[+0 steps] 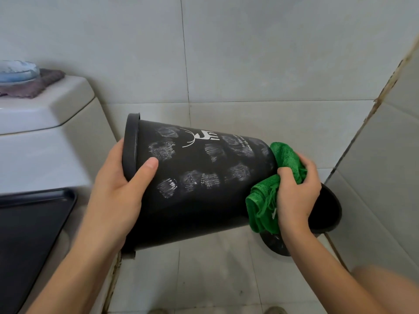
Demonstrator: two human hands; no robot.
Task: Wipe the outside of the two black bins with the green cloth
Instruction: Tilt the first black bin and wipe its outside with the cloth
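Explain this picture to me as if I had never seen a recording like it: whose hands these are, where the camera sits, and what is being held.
There is no machine here. A person wears a wide-angle camera on the head, so you look forward and down at their own two bare hands in a tiled bathroom.

The left hand grips the rim of a black bin, tipped on its side in the air. The bin has a white deer print and whitish smudges on its outside. The right hand clutches a bunched green cloth against the bin's base end.

Behind that hand a second black bin shows in part, down by the floor tiles. At the left stands a toilet cistern with a grey cloth on top, and below it a dark tray.
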